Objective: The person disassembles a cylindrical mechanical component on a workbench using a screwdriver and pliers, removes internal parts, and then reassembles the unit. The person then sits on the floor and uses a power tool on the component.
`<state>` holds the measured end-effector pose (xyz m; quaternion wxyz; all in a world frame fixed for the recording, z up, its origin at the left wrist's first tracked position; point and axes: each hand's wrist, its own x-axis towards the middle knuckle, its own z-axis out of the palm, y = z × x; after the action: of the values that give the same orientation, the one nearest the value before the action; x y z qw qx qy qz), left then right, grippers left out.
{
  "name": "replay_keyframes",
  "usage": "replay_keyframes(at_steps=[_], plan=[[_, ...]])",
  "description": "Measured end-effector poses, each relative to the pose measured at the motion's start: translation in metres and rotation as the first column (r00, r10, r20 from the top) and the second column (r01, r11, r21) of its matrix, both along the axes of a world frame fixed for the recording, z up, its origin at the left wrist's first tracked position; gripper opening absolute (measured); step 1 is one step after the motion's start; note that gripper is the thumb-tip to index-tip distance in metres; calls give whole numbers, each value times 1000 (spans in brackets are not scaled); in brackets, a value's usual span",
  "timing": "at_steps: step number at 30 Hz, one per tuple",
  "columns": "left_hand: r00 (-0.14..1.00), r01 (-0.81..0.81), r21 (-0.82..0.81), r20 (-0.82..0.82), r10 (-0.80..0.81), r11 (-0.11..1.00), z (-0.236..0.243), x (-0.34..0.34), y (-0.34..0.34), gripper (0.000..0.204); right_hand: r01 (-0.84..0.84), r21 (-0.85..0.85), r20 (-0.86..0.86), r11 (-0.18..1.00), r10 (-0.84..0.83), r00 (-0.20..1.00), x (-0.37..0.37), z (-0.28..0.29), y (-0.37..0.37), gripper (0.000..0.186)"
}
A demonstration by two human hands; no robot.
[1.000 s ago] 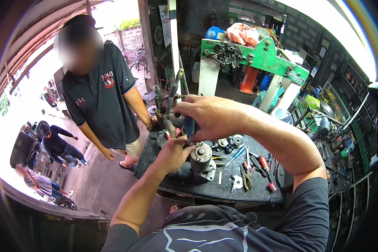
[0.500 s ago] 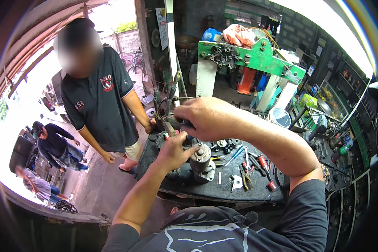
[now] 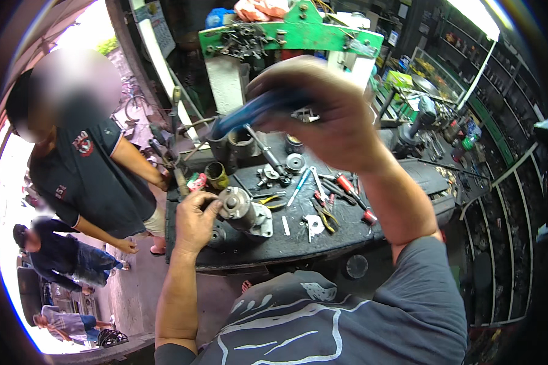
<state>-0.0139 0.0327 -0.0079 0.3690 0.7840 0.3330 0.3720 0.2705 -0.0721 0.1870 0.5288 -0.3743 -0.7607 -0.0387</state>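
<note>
Standing on the black bench (image 3: pixel 289 242), the metal motor (image 3: pixel 242 216) points its round cap (image 3: pixel 232 201) upward, long axis near upright. My left hand (image 3: pixel 195 222) has its fingers half curled beside the rim, gripping or not I cannot tell; raised above the bench, my blurred right hand (image 3: pixel 329 115) wraps round a blue handle (image 3: pixel 249 112) slanting down-left.

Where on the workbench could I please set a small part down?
There's a bare strip along the front edge of the workbench, bordered behind by the flanged metal motor, white bracket and nearer yellow-handled pliers. Behind those it is crowded: metal cylinders, a round metal part and a slim blue tool lie close together.
</note>
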Motion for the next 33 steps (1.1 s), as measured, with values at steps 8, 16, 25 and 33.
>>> replay_keyframes(at_steps=[8,16,25,33], plan=[[952,-167,-75,249,180,983,-45,-35,-6,15,356,-831,42,426,-591,806,120,-239,-96,24],[659,-511,102,-590,465,854,-230,-128,12,25,563,-772,90,295,-827,556,139,-433,-103,45],[543,-747,6,-569,617,664,-251,-142,22,36,797,-562,755,-222,-530,386,234,-432,-145,29],[624,-775,-131,-315,715,618,-220,-166,-72,40,792,-562,803,-237,-385,455,247,-373,-133,23]])
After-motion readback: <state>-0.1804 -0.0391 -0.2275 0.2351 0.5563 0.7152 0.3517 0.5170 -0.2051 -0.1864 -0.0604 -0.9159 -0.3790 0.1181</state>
